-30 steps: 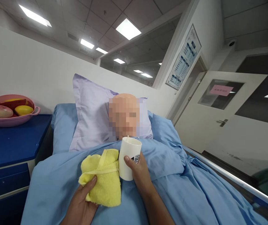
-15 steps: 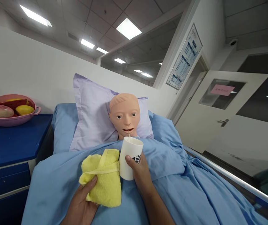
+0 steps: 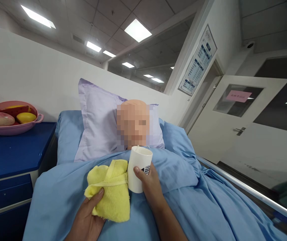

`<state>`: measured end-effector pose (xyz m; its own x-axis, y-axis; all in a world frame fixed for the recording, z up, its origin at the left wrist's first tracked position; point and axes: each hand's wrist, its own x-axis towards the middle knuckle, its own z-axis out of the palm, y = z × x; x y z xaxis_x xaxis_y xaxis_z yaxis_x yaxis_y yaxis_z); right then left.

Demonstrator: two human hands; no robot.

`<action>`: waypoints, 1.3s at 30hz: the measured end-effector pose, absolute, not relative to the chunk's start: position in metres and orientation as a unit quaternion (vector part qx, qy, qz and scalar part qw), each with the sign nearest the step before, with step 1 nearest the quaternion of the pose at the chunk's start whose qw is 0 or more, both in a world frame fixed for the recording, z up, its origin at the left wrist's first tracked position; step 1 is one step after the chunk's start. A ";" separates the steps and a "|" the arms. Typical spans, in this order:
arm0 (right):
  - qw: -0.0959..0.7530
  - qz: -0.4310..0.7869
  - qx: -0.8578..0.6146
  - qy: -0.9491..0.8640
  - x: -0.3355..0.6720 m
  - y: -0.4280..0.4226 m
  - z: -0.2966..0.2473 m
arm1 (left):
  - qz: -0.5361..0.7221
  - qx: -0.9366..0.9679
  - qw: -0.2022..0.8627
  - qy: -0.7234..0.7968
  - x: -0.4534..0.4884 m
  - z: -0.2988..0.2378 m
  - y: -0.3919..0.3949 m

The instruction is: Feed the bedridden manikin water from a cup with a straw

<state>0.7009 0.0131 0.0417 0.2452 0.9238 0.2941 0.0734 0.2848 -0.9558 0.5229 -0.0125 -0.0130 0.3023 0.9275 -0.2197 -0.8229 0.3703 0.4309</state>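
Note:
My right hand (image 3: 150, 185) is wrapped round a white cup (image 3: 137, 169) with a dark striped mark, held upright just below the chin of a training manikin (image 3: 132, 117). A thin straw tip shows at the cup's far rim. My left hand (image 3: 88, 214) grips a folded yellow towel (image 3: 110, 189) from below, thumb on top, right beside the cup. The manikin lies under a blue sheet (image 3: 183, 194), its head on a lilac pillow (image 3: 95, 124).
A blue bedside cabinet (image 3: 10, 154) stands to the left, carrying a pink bowl (image 3: 13, 129) of fruit. A metal bed rail (image 3: 249, 192) runs along the right side. Beyond it are a white door (image 3: 233, 117) and a wall chart (image 3: 197, 63).
Almost nothing differs; the cup shifted only slightly near the manikin's chin, and the towel hand stayed in place.

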 end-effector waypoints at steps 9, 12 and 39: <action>0.614 0.339 -0.480 -0.527 0.700 0.012 0.040 | 0.553 0.172 0.769 0.271 0.525 -0.006 -0.015; 0.615 0.337 -0.481 -0.526 0.700 0.011 0.041 | 0.554 0.162 0.768 0.277 0.526 -0.003 -0.016; 0.715 0.212 -0.525 -0.411 0.696 0.014 0.033 | 0.557 0.140 0.763 0.296 0.525 -0.007 -0.011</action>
